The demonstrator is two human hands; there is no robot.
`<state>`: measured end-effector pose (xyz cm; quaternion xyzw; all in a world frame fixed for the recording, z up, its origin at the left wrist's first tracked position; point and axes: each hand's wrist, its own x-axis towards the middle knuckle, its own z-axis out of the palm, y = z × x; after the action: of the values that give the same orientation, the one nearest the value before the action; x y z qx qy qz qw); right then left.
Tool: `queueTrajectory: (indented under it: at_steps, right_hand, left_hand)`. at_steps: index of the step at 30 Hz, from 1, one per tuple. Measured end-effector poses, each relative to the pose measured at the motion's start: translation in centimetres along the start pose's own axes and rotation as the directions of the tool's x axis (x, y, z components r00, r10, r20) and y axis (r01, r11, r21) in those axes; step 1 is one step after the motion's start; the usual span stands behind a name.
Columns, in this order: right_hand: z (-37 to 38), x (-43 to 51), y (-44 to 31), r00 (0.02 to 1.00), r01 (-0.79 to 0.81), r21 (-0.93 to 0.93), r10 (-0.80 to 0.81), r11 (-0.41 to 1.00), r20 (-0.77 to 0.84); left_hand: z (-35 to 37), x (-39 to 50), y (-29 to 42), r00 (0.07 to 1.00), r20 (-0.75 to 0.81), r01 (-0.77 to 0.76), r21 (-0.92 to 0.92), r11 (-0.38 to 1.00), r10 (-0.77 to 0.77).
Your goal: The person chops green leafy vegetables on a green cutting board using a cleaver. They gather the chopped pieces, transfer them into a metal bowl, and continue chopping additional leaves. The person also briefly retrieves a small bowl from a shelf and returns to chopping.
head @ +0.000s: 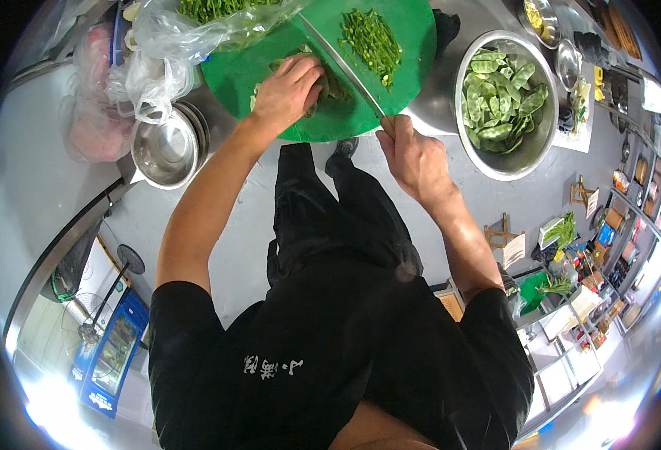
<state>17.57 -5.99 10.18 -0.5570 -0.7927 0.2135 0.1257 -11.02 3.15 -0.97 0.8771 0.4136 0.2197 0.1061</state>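
Note:
On the round green cutting board [319, 121], my left hand [291, 87] rests with curled fingers over several flat green bean pods [337, 90], partly hiding them. My right hand [412, 154] grips the wooden handle of a kitchen knife [348, 72]. Its long blade lies diagonally over the board, pointing up and left, just right of the pods and apart from my left fingers. Beyond the blade sits a pile of finely cut green vegetable [371, 45]. More flat pods [502, 104] fill much of a large steel bowl [553, 126] to the right.
A clear plastic bag [212, 34] with cut greens overlaps the board's far left edge. Stacked steel bowls [167, 152] stand left, beside a bag of pinkish contents [100, 132]. Small steel bowls [568, 64] are at the far right. Wooden stools [499, 236] stand on the floor behind right.

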Motion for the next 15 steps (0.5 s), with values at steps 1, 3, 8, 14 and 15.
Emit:
queueTrajectory:
  at_steps: [1,3,8,14,15]
  right_hand:
    - [-0.3,-0.1,-0.4,1.000,0.005,0.004,-0.005,1.000,-0.013]
    - [-0.7,-0.6,-1.0,0.999,-0.001,-0.016,0.002,1.000,0.040]
    - [-1.6,-2.1,-2.3,0.995,-0.035,-0.012,0.036,0.999,0.095]
    - [2.8,0.7,-0.2,0.996,-0.057,0.003,0.057,0.998,0.064]
    - [1.4,0.9,-0.8,0.995,-0.054,0.002,0.054,0.999,0.086]
  left_hand:
    - [0.1,-0.2,-0.1,1.000,-0.004,-0.001,-0.001,1.000,0.001]
    - [0.1,-0.6,-0.1,1.000,-0.010,-0.004,-0.009,1.000,0.004]
    - [0.6,-0.5,0.3,0.996,-0.069,0.051,0.013,0.999,-0.050]
    - [0.6,0.0,-0.1,0.999,-0.029,0.019,-0.003,1.000,-0.019]
    - [0.4,-0.7,-0.1,0.999,-0.028,0.033,0.007,0.999,-0.033]
